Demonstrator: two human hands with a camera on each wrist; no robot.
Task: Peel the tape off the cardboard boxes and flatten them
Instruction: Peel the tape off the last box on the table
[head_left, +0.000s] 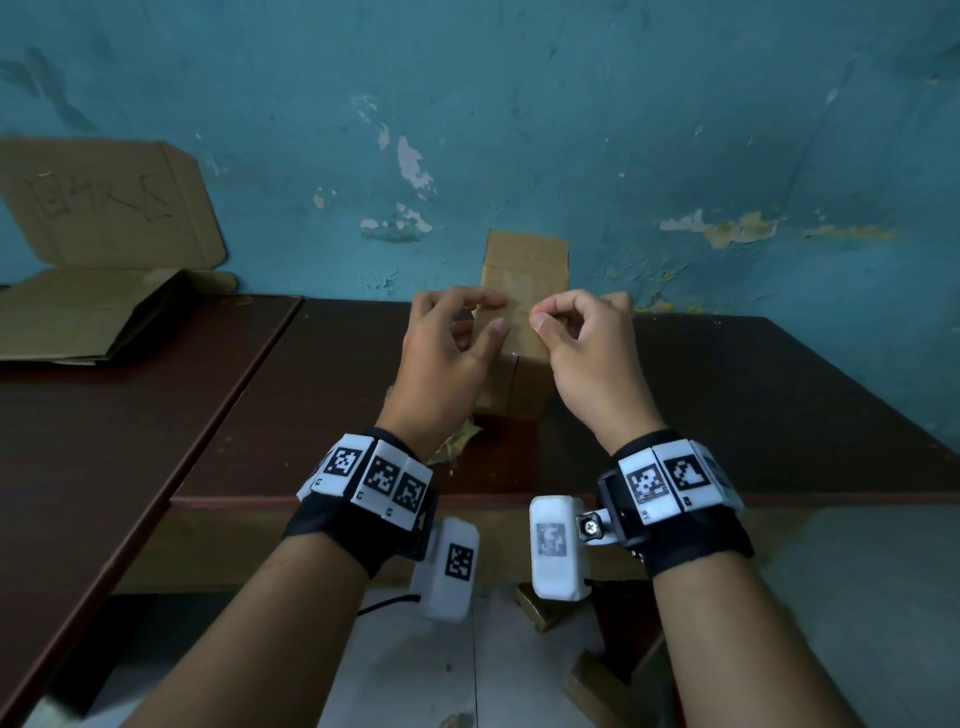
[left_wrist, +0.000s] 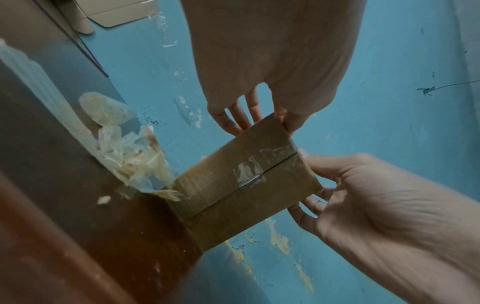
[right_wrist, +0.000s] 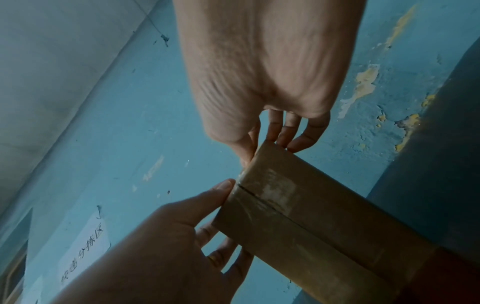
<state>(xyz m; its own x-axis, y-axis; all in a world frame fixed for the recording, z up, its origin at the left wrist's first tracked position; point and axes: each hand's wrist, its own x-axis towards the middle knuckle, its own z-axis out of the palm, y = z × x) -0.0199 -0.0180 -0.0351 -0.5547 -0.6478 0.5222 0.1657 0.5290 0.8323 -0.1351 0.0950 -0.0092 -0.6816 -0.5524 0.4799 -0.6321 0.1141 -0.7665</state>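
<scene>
Dark brown table (head_left: 727, 415) against peeling blue wall (head_left: 571, 104), paper notice (right_wrist: 83, 246).

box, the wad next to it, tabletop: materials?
Box: brown cardboard, matte, with glossy clear tape residue over its seam. Wad: looks like crumpled clear tape, translucent and wrinkled. Tabletop: dark reddish-brown, semi-gloss; wood or laminate, can't tell.

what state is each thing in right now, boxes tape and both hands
small cardboard box: upright on the table, flaps closed, seam still taped
tape: partly torn, still stuck across the seam
left hand: holds the box's top
right hand: pinching at the box's top edge
flattened boxes: lying flat, far left
peeled tape wad: crumpled on the table
</scene>
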